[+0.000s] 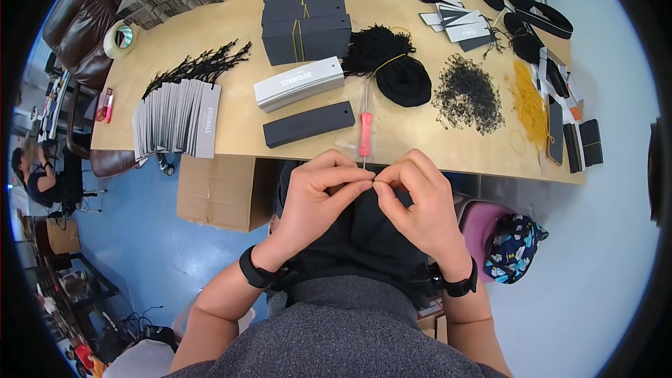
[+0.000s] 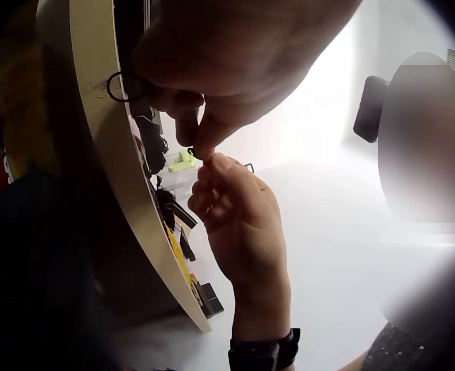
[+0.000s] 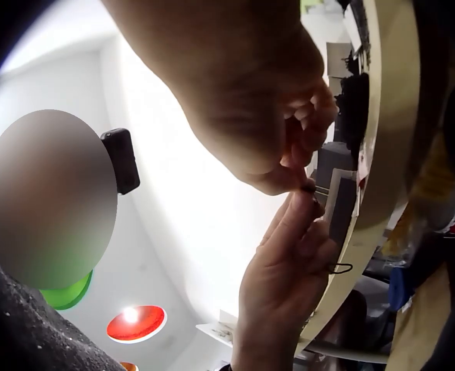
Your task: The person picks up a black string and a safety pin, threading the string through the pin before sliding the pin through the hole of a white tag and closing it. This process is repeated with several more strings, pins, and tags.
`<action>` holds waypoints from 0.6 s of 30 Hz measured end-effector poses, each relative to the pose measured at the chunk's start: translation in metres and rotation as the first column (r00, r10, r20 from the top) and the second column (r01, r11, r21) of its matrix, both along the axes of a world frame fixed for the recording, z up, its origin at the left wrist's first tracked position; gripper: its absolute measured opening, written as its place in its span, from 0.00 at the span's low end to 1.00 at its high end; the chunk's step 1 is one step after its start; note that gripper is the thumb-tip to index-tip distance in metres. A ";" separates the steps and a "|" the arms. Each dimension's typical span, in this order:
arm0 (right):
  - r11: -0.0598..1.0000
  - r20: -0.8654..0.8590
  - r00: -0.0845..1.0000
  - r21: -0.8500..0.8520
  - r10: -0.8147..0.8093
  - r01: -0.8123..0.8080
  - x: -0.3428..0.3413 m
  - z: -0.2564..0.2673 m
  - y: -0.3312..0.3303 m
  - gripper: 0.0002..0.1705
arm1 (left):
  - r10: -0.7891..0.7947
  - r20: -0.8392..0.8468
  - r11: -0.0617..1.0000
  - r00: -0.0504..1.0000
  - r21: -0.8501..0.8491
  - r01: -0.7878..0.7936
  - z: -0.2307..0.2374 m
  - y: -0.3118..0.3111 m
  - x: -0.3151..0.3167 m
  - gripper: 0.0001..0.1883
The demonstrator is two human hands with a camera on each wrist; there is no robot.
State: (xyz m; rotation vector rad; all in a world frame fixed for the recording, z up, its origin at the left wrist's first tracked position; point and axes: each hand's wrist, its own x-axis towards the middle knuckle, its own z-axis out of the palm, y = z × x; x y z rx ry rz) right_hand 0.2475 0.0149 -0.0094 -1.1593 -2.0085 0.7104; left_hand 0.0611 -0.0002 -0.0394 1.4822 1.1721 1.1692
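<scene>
Over the lap, at the table's front edge, both hands meet at their fingertips. My left hand (image 1: 318, 192) pinches a thin black cord between thumb and forefinger; the cord's loop (image 3: 340, 269) sticks out behind its fingers in the right wrist view. My right hand (image 1: 418, 199) pinches at the same small dark spot, its fingertips touching the left ones. What exactly lies between the right fingertips I cannot tell. Just beyond the hands, a red-handled tool (image 1: 365, 134) with a thin metal shaft lies at the table edge, its shaft pointing toward the fingers.
On the table (image 1: 420, 147) lie a fan of grey tags (image 1: 175, 119), black cords (image 1: 199, 66), banded dark tag stacks (image 1: 306, 38), a white tag stack (image 1: 299, 84) and a dark one (image 1: 309, 124). Rightward are small black pins (image 1: 469, 94) and yellow strings (image 1: 530, 105). A cardboard box (image 1: 217, 192) stands below.
</scene>
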 end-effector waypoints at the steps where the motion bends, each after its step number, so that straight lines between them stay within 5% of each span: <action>1: 0.999 -0.010 1.000 -0.044 0.010 -0.010 0.000 0.001 0.000 0.07 | 0.007 -0.034 1.000 0.999 0.020 -0.006 0.001 -0.001 0.000 0.09; 8: 0.941 -0.107 0.994 -0.339 -0.014 -0.023 0.005 0.007 -0.001 0.07 | 0.008 -0.227 0.976 0.974 0.213 0.041 0.008 0.000 -0.003 0.08; 10: 0.922 -0.178 0.984 -0.382 -0.011 -0.058 0.006 0.005 -0.001 0.06 | -0.020 -0.121 0.999 0.992 -0.050 0.014 0.015 -0.001 -0.004 0.07; 11: 0.922 -0.177 0.984 -0.382 -0.012 -0.058 0.006 0.006 -0.001 0.06 | -0.020 -0.121 0.999 0.992 -0.050 0.014 0.012 0.000 -0.003 0.07; 13: 0.962 -0.215 0.976 -0.270 -0.023 -0.037 0.004 0.009 -0.001 0.05 | -0.007 0.389 0.974 0.921 -0.207 0.094 0.004 0.002 0.000 0.05; 18: 0.952 -0.169 0.983 -0.283 0.070 -0.116 0.004 0.005 -0.006 0.05 | 0.031 0.491 0.895 0.870 -0.402 0.195 0.006 0.000 -0.003 0.06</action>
